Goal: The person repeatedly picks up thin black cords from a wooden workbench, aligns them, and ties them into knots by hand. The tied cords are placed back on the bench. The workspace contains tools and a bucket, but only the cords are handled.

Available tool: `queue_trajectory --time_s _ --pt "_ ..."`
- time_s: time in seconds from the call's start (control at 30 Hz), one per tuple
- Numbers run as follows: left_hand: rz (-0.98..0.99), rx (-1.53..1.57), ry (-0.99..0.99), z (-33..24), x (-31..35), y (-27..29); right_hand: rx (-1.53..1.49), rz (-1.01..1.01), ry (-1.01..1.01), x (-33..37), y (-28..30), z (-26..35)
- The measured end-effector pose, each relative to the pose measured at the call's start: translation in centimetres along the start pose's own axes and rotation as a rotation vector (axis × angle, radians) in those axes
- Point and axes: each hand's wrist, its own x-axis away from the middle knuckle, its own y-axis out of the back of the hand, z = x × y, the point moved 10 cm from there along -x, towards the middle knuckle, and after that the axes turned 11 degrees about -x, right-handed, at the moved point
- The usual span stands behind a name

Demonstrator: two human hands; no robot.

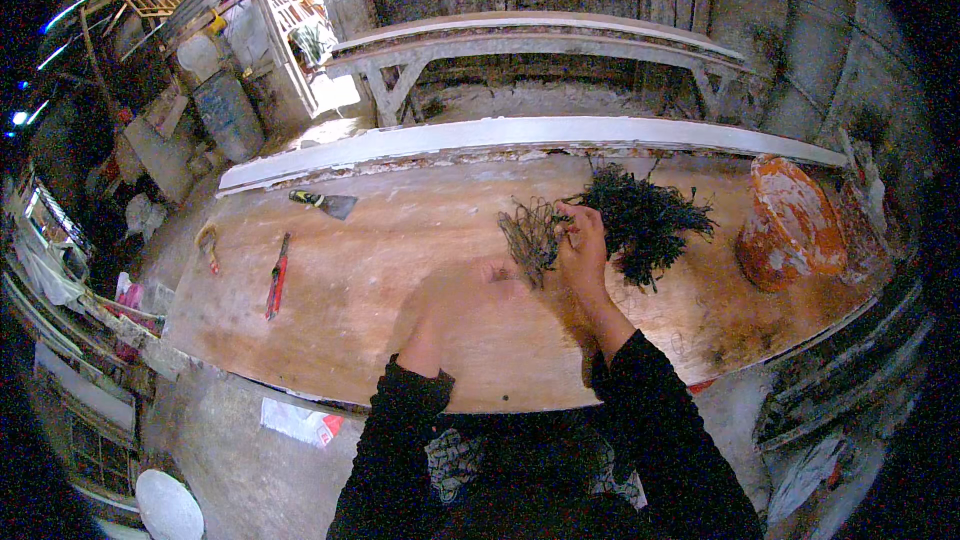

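My right hand [583, 245] is closed in a pinch at the edge of a small bundle of tan looped strands [530, 236], standing over the wooden tabletop. Right beside it lies a bushy dark green-black pile of similar strands [648, 220]. My left hand [458, 292] hovers over the board to the left of the tan bundle, smeared by motion, so its fingers cannot be made out.
On the plywood table [350, 330] lie a putty knife [325, 203], a red cutter [278, 278] and a brush [208, 245]. An orange, white-smeared basin [795, 225] stands at the right. A long white-edged board [520, 135] runs along the far side, with a bench [540, 45] behind.
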Motion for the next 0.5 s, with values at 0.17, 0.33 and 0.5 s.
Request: queue_trajectory --time_s 0.17,0.33,0.5 --pt "-0.258 -0.107 0.220 -2.8 1.5 3.2 -0.131 0.017 -0.070 0.3 -0.2 -1.7" --pt "-0.696 -0.308 0.216 0.0 2.6 8.4 -0.393 0.256 -0.289 1.1 -2.4 -2.2" --pt "-0.924 -0.249 0.235 4.6 3.0 11.0 -0.582 0.677 -0.463 4.4 -6.6 -0.9"
